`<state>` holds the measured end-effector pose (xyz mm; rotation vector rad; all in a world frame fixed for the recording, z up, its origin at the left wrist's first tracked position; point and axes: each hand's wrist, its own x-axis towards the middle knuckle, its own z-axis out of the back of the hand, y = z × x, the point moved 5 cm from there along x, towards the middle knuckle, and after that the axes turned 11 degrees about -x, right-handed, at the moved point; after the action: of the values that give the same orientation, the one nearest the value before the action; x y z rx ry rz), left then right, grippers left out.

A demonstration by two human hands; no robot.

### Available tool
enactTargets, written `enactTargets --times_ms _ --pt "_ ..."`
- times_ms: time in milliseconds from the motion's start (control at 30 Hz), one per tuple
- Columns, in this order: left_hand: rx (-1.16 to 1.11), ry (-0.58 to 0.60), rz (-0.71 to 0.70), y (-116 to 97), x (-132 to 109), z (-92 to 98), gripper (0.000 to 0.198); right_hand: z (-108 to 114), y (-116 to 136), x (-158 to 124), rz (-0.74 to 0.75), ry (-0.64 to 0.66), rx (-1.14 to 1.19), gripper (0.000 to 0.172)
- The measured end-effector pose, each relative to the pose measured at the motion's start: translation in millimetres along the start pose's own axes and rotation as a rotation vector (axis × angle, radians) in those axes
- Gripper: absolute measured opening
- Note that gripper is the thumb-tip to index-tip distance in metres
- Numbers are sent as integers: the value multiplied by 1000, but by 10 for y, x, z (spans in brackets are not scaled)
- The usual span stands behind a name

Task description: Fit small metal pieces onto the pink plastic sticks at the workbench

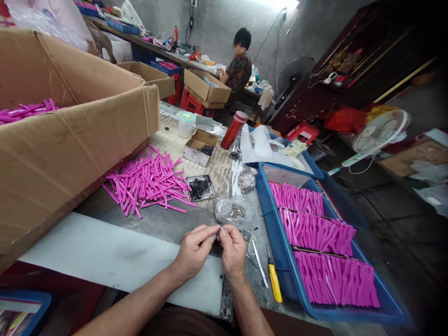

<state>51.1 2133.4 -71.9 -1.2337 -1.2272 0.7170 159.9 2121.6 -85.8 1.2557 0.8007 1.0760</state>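
Observation:
My left hand [196, 251] and my right hand [231, 248] meet over the table edge, thumbs and fingertips pinched together. Between them a bit of a small magenta piece [220, 227] shows; the fingers hide the rest. Just beyond lies an open plastic bag of small shiny metal parts [235, 211]. A small tray of black pins [201, 187] sits further off, beside a loose pile of magenta plastic strips [149, 179]. To the right of my right hand lie white-handled tweezers [259, 261] and a yellow-handled screwdriver [275, 280].
A blue crate [276, 261] with rows of magenta pieces stands at right. A large cardboard box [77, 144] fills the left. A red flask [234, 130], a small carton [196, 156] and a lidded tub [186, 125] stand farther back. Another person [240, 70] sits by the wall.

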Motion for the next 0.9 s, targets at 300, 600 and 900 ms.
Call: enactTargets --times_ms 300,600,900 --pt "7 1 15 18 3 2 27 6 -89 -3 -16 31 66 17" --pt "-4 6 12 27 -1 0 28 2 -61 7 -3 70 -18 31" --pt "-18 1 14 22 2 0 27 14 -45 25 -6 23 36 19"
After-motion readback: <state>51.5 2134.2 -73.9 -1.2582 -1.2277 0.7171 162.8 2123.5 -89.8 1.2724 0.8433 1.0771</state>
